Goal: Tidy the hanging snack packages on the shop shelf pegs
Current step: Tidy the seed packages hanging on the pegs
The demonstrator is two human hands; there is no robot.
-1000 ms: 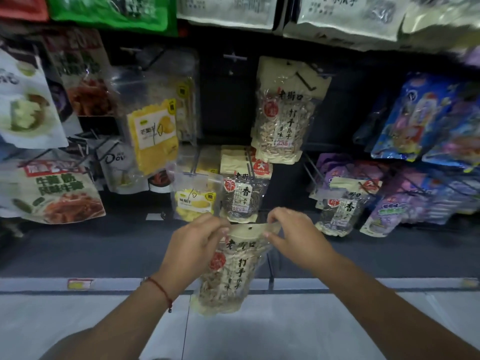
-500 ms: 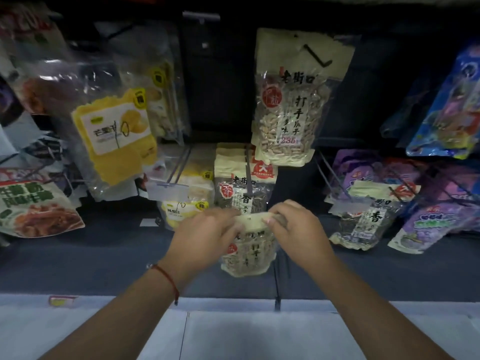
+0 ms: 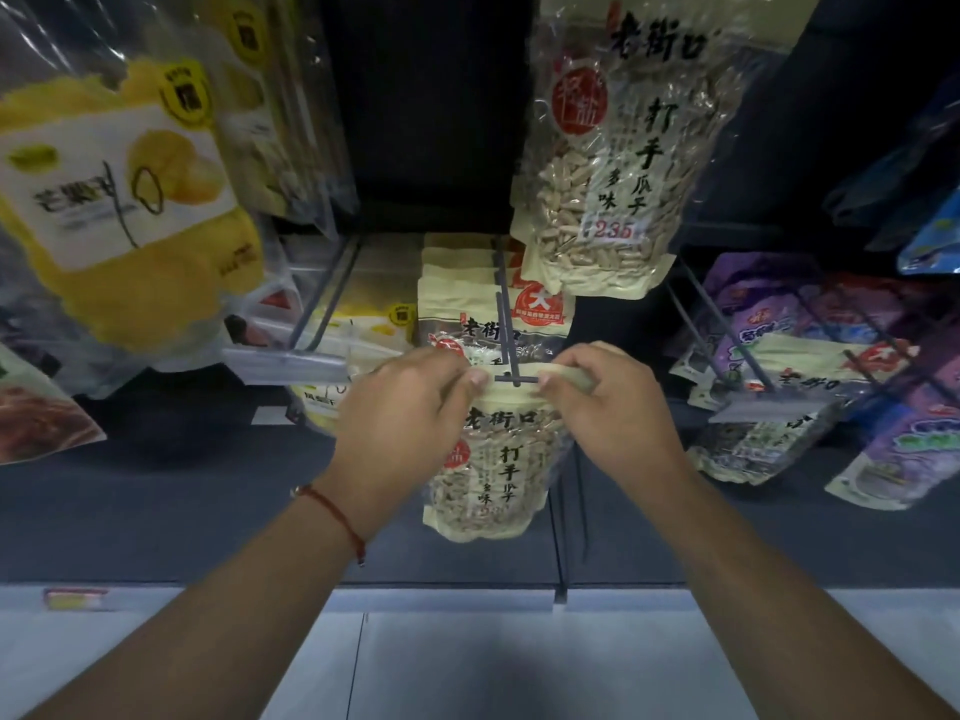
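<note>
A clear bag of pale seeds with a cream top strip (image 3: 493, 470) hangs in front of me, pinched by its upper edge. My left hand (image 3: 410, 402) grips the strip's left corner and my right hand (image 3: 608, 402) grips its right corner. The strip's middle sits at the tip of a dark metal peg (image 3: 503, 324) with a short crossbar. Behind it on that peg hang several dark seed packets with cream tops (image 3: 467, 324). A bigger bag of the same pale seeds (image 3: 618, 163) hangs on the peg above right.
Yellow dried-mango bags (image 3: 119, 200) hang upper left, with more behind a clear price-tag holder (image 3: 291, 366). Purple and seed packets (image 3: 810, 376) hang on pegs at right. A dark shelf base (image 3: 156, 511) and pale floor (image 3: 467, 667) lie below.
Both hands have lifted the seed bag up and forward from low over the floor edge to the tip of the middle peg. The view has closed in on the shelf.
</note>
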